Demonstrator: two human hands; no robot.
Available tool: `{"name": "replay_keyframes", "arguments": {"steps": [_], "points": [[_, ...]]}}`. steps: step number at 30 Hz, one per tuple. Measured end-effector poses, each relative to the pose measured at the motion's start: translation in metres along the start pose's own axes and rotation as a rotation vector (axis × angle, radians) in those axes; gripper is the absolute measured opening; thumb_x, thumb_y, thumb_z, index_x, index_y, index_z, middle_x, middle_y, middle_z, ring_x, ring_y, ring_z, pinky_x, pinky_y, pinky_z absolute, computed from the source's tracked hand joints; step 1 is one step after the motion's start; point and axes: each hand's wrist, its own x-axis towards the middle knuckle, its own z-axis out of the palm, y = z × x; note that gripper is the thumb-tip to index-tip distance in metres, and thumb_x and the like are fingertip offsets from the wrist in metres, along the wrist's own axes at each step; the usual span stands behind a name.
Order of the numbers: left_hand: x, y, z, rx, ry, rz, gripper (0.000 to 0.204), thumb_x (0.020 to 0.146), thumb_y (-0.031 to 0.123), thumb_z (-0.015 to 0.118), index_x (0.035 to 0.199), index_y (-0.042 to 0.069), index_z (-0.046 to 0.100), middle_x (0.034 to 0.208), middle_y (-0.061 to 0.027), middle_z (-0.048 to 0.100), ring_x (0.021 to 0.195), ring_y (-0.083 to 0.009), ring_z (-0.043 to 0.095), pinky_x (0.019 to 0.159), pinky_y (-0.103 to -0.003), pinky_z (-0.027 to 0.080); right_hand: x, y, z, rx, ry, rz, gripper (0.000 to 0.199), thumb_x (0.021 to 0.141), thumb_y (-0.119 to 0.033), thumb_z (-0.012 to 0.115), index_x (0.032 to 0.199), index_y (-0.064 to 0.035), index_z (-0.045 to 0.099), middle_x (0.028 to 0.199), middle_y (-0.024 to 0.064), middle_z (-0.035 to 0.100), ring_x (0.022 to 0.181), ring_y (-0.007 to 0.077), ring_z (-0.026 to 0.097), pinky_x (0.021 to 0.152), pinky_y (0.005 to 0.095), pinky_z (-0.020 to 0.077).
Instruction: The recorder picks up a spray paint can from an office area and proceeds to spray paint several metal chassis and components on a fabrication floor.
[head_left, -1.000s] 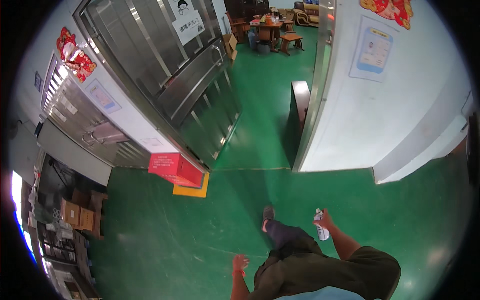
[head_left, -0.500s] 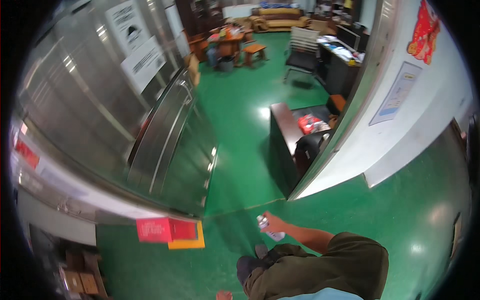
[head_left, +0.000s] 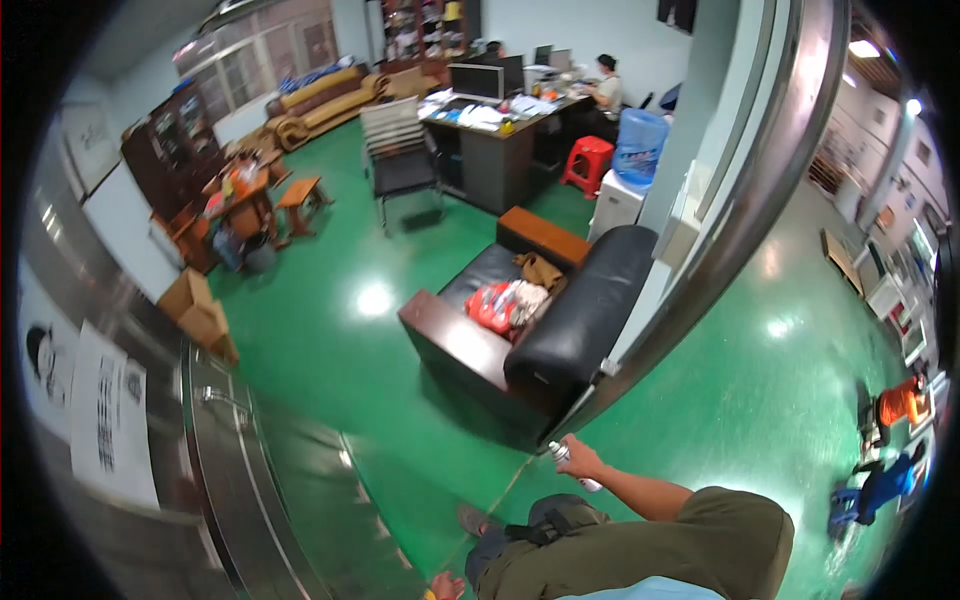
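My right hand (head_left: 580, 459) is closed around a small white bottle (head_left: 591, 485) with a silvery top (head_left: 560, 452), held out in front of my body near the door frame. The bottle is tilted, and my fingers cover its middle. My left hand (head_left: 449, 586) shows only in part at the lower edge, with its fingers somewhat apart. A small yellow patch lies against it there; what it is I cannot make out.
A steel door (head_left: 215, 450) stands open at left, and a metal door frame (head_left: 715, 265) rises at right. Inside are a black sofa (head_left: 590, 310), a chair (head_left: 402, 160), desks (head_left: 505, 165) and a seated person (head_left: 607, 88). Two people (head_left: 898, 402) work at far right.
My view has turned right and moved closer to the doorway. More of the room and the hall at right shows. The bottle stays in my right hand.
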Motion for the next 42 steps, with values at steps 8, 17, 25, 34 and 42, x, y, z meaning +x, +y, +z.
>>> {"name": "replay_keyframes", "arguments": {"steps": [8,17,25,34,42], "points": [[0.104,0.271,-0.020,0.161,-0.014,0.234,0.028,0.096,0.030,0.063,0.116,0.011,0.058,0.090,-0.0122,0.071,0.072,-0.0208,0.069,0.057,-0.034,0.051,0.089,-0.125,0.027,0.481,0.236,0.015,0.072,0.071,-0.032,0.089,0.125,-0.0085,0.048,0.110,0.0227,0.069,0.104,0.0419,0.068,0.091,0.0470,0.0527],[0.074,0.470,0.213,0.345,-0.315,0.697,0.038,0.097,0.025,0.070,0.127,0.006,0.059,0.107,-0.0122,0.069,0.093,-0.0186,0.068,0.073,-0.030,0.053,0.253,-0.207,0.017,0.503,0.002,-0.160,0.077,0.072,-0.032,0.088,0.132,-0.0061,0.046,0.116,0.0238,0.068,0.108,0.0413,0.068,0.093,0.0482,0.0530],[0.052,0.578,0.331,0.643,-0.398,1.109,0.072,0.081,0.025,0.087,0.138,0.001,0.052,0.121,-0.0178,0.064,0.106,-0.0273,0.066,0.091,-0.039,0.055,0.319,-0.211,-0.057,0.501,0.023,-0.240,0.064,0.076,-0.022,0.084,0.129,-0.0104,0.051,0.111,0.0205,0.070,0.103,0.0403,0.069,0.085,0.0507,0.0541],[0.065,0.597,0.366,0.839,-0.418,1.195,0.064,0.072,0.031,0.092,0.120,-0.002,0.065,0.111,-0.0164,0.064,0.098,-0.0274,0.066,0.087,-0.038,0.054,0.332,-0.196,-0.069,0.408,0.083,-0.261,0.070,0.073,-0.024,0.085,0.132,-0.0109,0.051,0.127,0.0190,0.065,0.119,0.0399,0.062,0.091,0.0520,0.0517],[0.086,0.591,0.365,0.691,-0.474,1.175,0.064,0.072,0.025,0.091,0.123,-0.001,0.062,0.110,-0.0124,0.064,0.097,-0.0233,0.065,0.088,-0.037,0.053,0.330,-0.199,-0.065,0.472,0.069,-0.241,0.079,0.074,-0.028,0.087,0.138,-0.0111,0.043,0.128,0.0194,0.064,0.120,0.0403,0.062,0.096,0.0526,0.0509]]}}
